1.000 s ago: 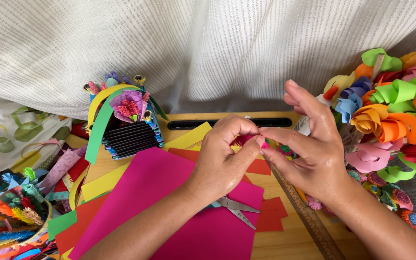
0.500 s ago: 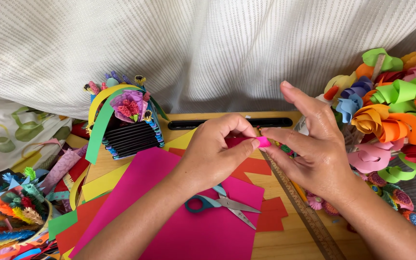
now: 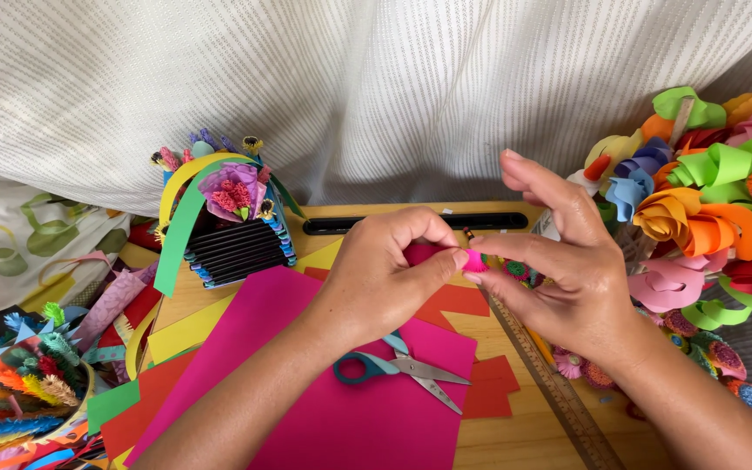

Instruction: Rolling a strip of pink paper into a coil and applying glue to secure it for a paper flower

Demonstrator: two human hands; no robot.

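Above the teal-handled metal scissors (image 3: 402,369) lying on a magenta paper sheet (image 3: 324,383), left hand (image 3: 385,278) and right hand (image 3: 567,270) together pinch a small pink rolled paper piece (image 3: 475,259), each grip closed on it.

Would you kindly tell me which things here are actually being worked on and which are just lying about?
In use: small pink paper piece, pinched between left hand and right hand.

Lying about: scissors, pink paper sheet, wooden ruler, black paper basket, paper flowers.
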